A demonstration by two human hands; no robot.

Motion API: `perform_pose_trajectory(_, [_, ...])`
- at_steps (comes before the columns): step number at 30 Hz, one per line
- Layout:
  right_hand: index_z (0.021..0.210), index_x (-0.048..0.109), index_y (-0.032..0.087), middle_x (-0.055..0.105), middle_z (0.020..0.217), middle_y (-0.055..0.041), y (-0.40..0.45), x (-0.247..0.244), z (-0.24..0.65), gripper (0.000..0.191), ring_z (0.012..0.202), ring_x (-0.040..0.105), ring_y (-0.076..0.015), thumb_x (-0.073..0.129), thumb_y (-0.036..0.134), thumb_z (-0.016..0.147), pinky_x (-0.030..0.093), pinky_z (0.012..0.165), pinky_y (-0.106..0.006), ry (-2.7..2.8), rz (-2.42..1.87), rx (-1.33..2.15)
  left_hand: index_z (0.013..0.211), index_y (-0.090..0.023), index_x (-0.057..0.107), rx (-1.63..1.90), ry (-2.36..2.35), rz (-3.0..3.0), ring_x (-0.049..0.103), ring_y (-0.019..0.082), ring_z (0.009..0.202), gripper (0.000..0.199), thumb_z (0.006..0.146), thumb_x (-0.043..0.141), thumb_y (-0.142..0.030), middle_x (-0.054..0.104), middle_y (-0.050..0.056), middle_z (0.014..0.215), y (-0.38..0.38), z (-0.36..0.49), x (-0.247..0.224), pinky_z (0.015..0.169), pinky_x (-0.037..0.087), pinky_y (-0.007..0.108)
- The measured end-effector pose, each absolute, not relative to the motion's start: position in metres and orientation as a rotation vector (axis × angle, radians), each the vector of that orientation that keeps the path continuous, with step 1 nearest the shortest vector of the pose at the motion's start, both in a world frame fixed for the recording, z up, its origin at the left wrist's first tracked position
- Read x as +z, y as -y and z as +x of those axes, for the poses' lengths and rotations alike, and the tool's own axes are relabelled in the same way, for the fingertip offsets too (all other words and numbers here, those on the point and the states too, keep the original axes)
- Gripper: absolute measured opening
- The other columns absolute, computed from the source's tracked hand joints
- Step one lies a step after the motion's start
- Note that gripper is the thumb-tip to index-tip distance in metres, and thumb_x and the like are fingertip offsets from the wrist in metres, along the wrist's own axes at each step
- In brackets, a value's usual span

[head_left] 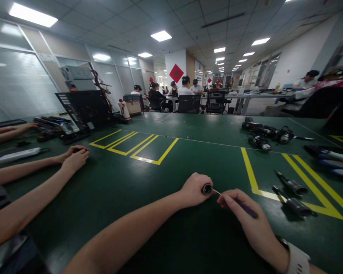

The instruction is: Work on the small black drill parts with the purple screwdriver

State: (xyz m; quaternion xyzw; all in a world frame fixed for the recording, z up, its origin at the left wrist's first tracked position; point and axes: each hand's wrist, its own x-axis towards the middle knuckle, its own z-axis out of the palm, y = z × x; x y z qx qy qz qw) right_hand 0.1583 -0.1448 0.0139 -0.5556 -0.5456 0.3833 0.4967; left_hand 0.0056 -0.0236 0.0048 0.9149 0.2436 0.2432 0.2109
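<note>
Position of parts: the cylindrical part (206, 189) is in the left hand (194, 190), raised over the green tabletop (148, 243), its round open end turned toward the camera. The fist hides the rest of its body.

Left hand: fingers curled closed around the part, with only the rim exposed. Right hand (250, 224): thumb and fingers pinched together on the slim tool (250, 212), its dark handle lying back along the palm. The thin shaft points at the open end; whether its tip touches the rim or enters the bore cannot be told.

Handling: the part appears rigid and probably metal or hard plastic, of modest weight for one hand. Its smooth, rounded wall may turn or slip under side load; grip it around the outer body and keep fingers clear of the opening. The tool is likely light and stiff. Hold it by the handle, since the narrow shaft offers little purchase and could skid off the rim.

Adjacent items: two stemmed cylinders (298, 208) lie on the tabletop to the right, beside yellow tape (249, 171). Farther back is a group of black device bodies (263, 131).
</note>
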Motion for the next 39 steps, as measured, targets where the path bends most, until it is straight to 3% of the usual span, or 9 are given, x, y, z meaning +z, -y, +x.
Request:
perform_pose_trajectory(8, [0.065, 0.060, 0.022, 0.060, 0.066, -0.0021, 0.147, 0.025, 0.154, 0.033, 0.065, 0.056, -0.0199, 0.049, 0.047, 0.082, 0.042, 0.059, -0.031, 1.427, -1.397, 0.696, 0.075, -0.016, 0.056, 0.569, -0.609, 2.696, 0.055, 0.013, 0.071, 0.017, 0.075, 0.064, -0.031, 0.059, -0.002, 0.071, 0.023, 0.007, 0.006, 0.071, 0.036, 0.026])
perform_pose_trajectory(17, [0.067, 0.066, 0.020, 0.062, 0.070, -0.0014, 0.134, 0.013, 0.159, 0.030, 0.072, 0.054, -0.0178, 0.058, 0.046, 0.080, 0.043, 0.070, -0.031, 0.941, -1.185, 1.164, 0.073, -0.016, 0.055, 0.611, -0.650, 2.537, 0.055, 0.012, 0.070, 0.017, 0.075, 0.064, -0.030, 0.058, -0.002, 0.072, 0.022, 0.006, 0.007, 0.075, 0.038, 0.027])
perform_pose_trajectory(24, [0.072, 0.067, 0.020, 0.064, 0.074, -0.0018, 0.131, 0.015, 0.159, 0.022, 0.074, 0.056, -0.0165, 0.063, 0.040, 0.079, 0.045, 0.073, -0.030, 0.708, -1.009, 1.377, 0.066, -0.015, 0.051, 0.692, -0.633, 2.241, 0.050, 0.010, 0.062, 0.024, 0.072, 0.067, -0.032, 0.053, -0.003, 0.066, 0.020, 0.008, 0.006, 0.062, 0.039, 0.022])
perform_pose_trajectory(39, [0.079, 0.063, 0.022, 0.062, 0.079, -0.0026, 0.143, 0.009, 0.164, 0.022, 0.079, 0.057, -0.0207, 0.053, 0.041, 0.085, 0.044, 0.069, -0.032, 1.355, -1.243, 0.828, 0.068, -0.015, 0.052, 0.807, -0.696, 2.034, 0.046, 0.009, 0.059, 0.028, 0.070, 0.068, -0.037, 0.050, -0.004, 0.064, 0.021, 0.007, 0.003, 0.056, 0.038, 0.021])
